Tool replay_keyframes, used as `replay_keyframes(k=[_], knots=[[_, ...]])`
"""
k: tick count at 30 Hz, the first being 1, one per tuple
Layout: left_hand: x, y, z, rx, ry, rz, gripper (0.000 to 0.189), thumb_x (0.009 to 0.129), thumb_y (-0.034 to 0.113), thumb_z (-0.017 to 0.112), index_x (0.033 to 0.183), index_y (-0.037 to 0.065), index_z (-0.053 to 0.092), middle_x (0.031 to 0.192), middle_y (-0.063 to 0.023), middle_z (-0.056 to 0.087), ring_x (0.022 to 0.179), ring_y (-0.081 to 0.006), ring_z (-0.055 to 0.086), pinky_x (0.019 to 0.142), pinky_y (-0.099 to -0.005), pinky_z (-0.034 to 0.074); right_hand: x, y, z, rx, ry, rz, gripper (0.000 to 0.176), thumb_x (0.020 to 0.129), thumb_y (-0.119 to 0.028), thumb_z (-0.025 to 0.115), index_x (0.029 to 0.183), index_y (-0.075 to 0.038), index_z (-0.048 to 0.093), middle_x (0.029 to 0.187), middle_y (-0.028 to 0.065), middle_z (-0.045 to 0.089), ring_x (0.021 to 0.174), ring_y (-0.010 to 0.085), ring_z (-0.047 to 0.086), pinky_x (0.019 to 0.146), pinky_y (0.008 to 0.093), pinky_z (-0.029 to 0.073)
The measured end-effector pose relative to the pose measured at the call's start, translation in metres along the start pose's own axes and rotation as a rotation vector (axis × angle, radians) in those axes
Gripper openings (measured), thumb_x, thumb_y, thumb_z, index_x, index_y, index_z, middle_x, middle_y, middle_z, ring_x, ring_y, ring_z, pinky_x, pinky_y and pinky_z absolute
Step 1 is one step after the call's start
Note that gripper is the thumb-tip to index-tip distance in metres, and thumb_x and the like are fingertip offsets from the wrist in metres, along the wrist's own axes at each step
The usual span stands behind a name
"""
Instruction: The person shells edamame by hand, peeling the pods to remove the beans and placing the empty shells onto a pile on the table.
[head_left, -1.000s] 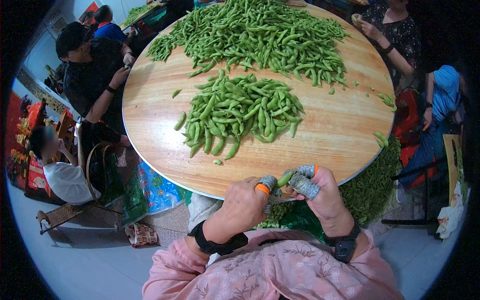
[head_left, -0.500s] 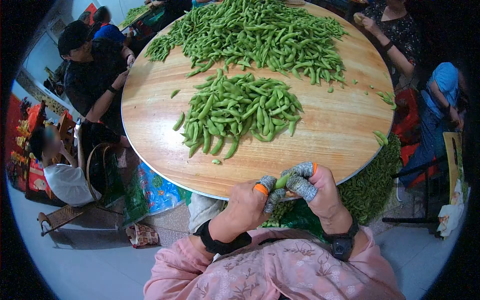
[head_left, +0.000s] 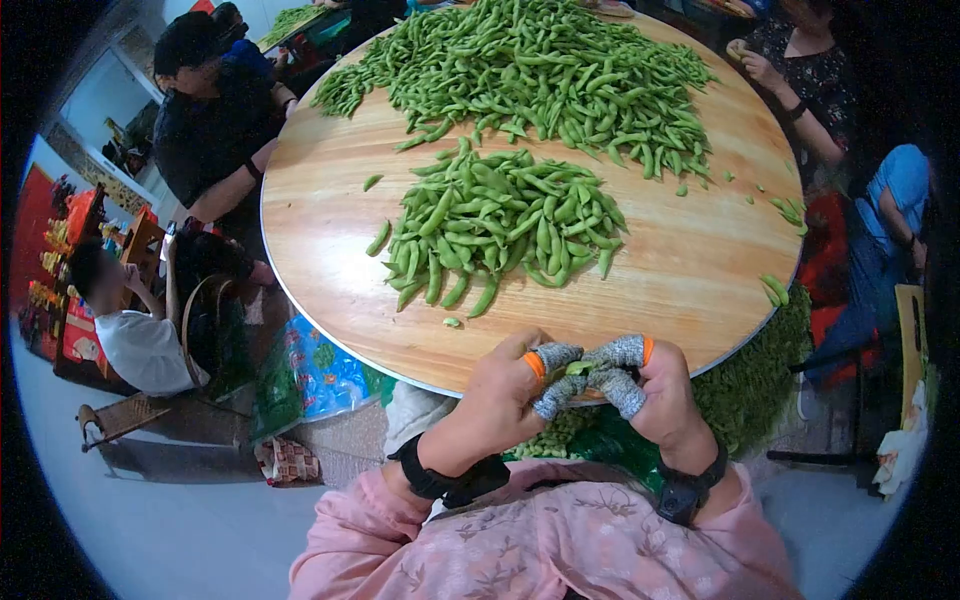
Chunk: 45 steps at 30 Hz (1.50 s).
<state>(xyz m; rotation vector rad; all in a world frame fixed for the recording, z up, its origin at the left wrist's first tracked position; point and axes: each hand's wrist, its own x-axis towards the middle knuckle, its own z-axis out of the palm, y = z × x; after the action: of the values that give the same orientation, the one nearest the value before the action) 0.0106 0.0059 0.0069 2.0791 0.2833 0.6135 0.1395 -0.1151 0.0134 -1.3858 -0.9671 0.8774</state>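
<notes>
— At the near edge of the round wooden surface [head_left: 690, 270], both hands meet just over the rim. What sits between them?
— One green pod [head_left: 578, 368]. The left hand [head_left: 500, 395] and right hand [head_left: 662, 392] pinch it from either side. The fingers [head_left: 620, 351] wear grey knit cots with orange bands and are clenched on it.
— Axis?
— Only a short green stretch shows between the cots. The long axis runs roughly crosswise, hand to hand. Cannot tell which tip is the stem end, as both are covered.
— On the surface or off it?
— Off it, held up over the rim, close to the person's chest.
— Surroundings?
— A near heap [head_left: 505, 215] of pods lies mid-surface, well apart from the hands. A larger far heap [head_left: 545, 70] lies beyond it. One loose scrap [head_left: 452, 322] lies between the near heap and the hands. Other people sit around the edge.
</notes>
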Motion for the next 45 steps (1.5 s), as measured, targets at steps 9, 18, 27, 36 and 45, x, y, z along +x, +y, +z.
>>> replay_keyframes(k=[9, 18, 27, 36, 45], knots=[[0.002, 0.005, -0.002, 0.357, -0.131, -0.001, 0.029, 0.056, 0.009, 0.059, 0.083, 0.001, 0.056, 0.067, -0.0153, 0.052, 0.063, -0.0317, 0.053, 0.056, -0.0366, 0.043, 0.006, -0.003, 0.009, -0.384, 0.012, -0.197, 0.018, 0.061, 0.002, 0.055, 0.079, 0.0, 0.057, 0.072, 0.0146, 0.057, 0.066, 0.0262, 0.056, 0.061, 0.0298, 0.045], [-0.003, 0.007, -0.005, 0.005, 0.005, -0.211, 0.036, 0.065, 0.008, 0.06, 0.099, 0.0, 0.049, 0.07, -0.0137, 0.053, 0.061, -0.0276, 0.054, 0.057, -0.0312, 0.043, 0.01, 0.007, 0.002, 0.04, 0.154, 0.032, 0.007, 0.077, -0.006, 0.055, 0.078, 0.001, 0.056, 0.068, 0.0009, 0.057, 0.064, 0.0066, 0.051, 0.056, 0.0222, 0.042], [-0.011, -0.004, 0.003, 0.342, -0.109, 0.032, 0.025, 0.066, 0.003, 0.059, 0.089, 0.001, 0.05, 0.071, -0.0159, 0.053, 0.065, -0.0344, 0.053, 0.056, -0.0351, 0.044, 0.009, 0.001, 0.005, 0.449, 0.012, 0.278, 0.008, 0.079, -0.008, 0.053, 0.079, -0.002, 0.056, 0.07, -0.0022, 0.055, 0.061, 0.0044, 0.048, 0.053, 0.0175, 0.038], [-0.011, -0.002, -0.001, 0.323, -0.122, 0.058, 0.034, 0.057, 0.001, 0.059, 0.089, 0.001, 0.049, 0.074, -0.0164, 0.052, 0.069, -0.0339, 0.053, 0.059, -0.0363, 0.044, 0.009, 0.005, 0.01, 0.394, -0.083, 0.234, 0.007, 0.079, -0.004, 0.05, 0.08, 0.0, 0.056, 0.072, 0.0004, 0.056, 0.068, 0.0075, 0.052, 0.061, 0.0215, 0.043], [-0.023, -0.006, 0.008, -0.066, 0.006, -0.064, 0.013, 0.07, 0.006, 0.053, 0.082, 0.001, 0.05, 0.069, -0.0155, 0.053, 0.064, -0.0325, 0.053, 0.056, -0.0346, 0.042, 0.007, 0.006, 0.015, 0.28, -0.119, 0.102, 0.007, 0.076, 0.001, 0.052, 0.082, 0.002, 0.055, 0.076, 0.0026, 0.057, 0.071, 0.0091, 0.053, 0.064, 0.0231, 0.043]])
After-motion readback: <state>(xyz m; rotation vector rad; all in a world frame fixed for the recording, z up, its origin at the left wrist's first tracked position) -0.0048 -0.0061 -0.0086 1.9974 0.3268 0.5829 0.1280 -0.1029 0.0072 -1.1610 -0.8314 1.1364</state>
